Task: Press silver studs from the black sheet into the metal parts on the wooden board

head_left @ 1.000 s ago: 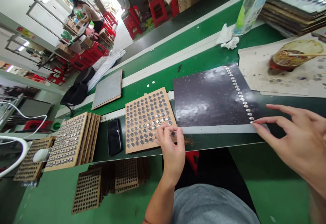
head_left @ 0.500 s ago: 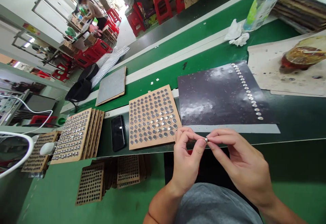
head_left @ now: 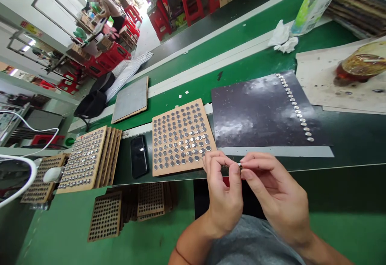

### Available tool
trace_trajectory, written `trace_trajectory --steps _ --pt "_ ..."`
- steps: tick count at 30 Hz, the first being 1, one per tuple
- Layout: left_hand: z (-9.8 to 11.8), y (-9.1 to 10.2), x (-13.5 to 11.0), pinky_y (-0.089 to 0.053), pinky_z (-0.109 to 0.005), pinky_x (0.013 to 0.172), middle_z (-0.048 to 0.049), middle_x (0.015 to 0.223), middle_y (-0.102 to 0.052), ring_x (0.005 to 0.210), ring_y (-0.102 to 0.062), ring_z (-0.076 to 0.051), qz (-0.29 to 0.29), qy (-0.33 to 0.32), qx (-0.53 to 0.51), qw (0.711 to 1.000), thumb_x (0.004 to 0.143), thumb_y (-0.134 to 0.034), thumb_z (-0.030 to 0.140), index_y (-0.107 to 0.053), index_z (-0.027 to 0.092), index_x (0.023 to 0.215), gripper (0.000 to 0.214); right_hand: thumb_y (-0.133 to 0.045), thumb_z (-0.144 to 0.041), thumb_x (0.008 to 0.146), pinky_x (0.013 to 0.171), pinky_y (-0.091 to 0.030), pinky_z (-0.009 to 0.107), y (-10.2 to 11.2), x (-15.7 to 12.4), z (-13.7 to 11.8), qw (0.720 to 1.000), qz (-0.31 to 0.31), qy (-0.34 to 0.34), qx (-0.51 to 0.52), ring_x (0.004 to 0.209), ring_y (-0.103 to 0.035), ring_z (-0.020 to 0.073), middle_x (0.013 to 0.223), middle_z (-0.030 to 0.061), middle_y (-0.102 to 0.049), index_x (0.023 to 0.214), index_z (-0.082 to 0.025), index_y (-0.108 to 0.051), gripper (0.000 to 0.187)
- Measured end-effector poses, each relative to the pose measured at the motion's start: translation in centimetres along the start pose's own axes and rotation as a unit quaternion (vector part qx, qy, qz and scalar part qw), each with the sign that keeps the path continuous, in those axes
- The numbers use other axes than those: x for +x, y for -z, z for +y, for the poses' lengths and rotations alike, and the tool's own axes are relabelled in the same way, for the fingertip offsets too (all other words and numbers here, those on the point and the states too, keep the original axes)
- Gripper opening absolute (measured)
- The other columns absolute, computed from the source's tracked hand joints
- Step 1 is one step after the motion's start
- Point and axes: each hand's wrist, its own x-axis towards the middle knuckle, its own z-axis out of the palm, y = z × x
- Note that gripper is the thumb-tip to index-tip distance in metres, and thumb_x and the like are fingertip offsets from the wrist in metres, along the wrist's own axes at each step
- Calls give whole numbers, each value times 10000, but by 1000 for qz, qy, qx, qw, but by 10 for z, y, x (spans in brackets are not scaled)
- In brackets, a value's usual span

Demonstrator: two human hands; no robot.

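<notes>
Right hand [head_left: 276, 188], back from disc row [head_left: 296, 107] ahead, meets my left hand [head_left: 224, 192]; both pinch small metal piece [head_left: 239, 165]: handling now two-handed.

I have a small shiny metal piece [head_left: 239, 165] between the fingertips of my left hand [head_left: 224, 194] and right hand [head_left: 277, 196], though my fingers hide too much to be sure of its shape. By my left hand, a tan rectangular board [head_left: 177, 169] lies flat, covered in rows of round dark-faced metal discs [head_left: 183, 161], several showing bright silver. Right of it, a glossy black rectangular sheet [head_left: 256, 116] bears a line of round silver pieces [head_left: 296, 107] along its right side.
</notes>
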Motion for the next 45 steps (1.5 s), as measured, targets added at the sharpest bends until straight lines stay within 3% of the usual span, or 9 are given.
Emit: trace_trajectory --steps 6,17,23,27,31,45 --pt "0 -1 -1 -430 -353 846 -46 904 -494 905 -501 -198 9 -17 20 1000 1032 -459 413 -516 212 827 293 -650 -224 949 693 -647 216 -2 -1 -2 999 25 -15 15 761 -716 126 947 39 -730 929 -219 -674 32" --pt "-3 -1 1 -420 -345 827 -46 884 -501 894 -509 -203 5 -10 -10 1000 1020 -471 459 -523 215 810 326 -649 -294 965 605 -617 182 2 0 -9 997 48 -51 26 655 -695 102 861 9 -755 901 -223 -650 96" --pt "-4 1 0 -418 -342 843 -43 887 -494 904 -504 -199 -2 -30 7 1000 1037 -440 425 -508 216 833 300 -483 -328 1049 700 -598 184 7 -2 0 998 -7 -24 53 758 -659 84 1063 31 -669 1032 -244 -624 166" --pt "-7 1 -2 -417 -343 852 -38 912 -473 903 -490 -192 -4 -66 34 997 1046 -437 353 -502 218 869 231 -599 -240 976 729 -570 171 6 2 1 999 -46 17 -16 821 -617 85 1066 32 -573 992 -234 -587 20" --pt "-11 1 -4 -400 -343 876 -33 958 -453 947 -466 -190 6 -92 57 994 1044 -444 291 -497 228 916 151 -585 -141 953 736 -531 136 3 3 0 996 -49 38 -67 900 -595 90 1015 22 -554 895 -230 -562 109" --pt "-8 6 0 -393 -317 845 -26 931 -454 903 -466 -175 -46 -46 -27 998 1039 -455 282 -509 217 894 168 -584 -188 965 821 -532 116 10 1 3 998 -9 -37 51 899 -605 79 1024 19 -556 871 -226 -597 102"
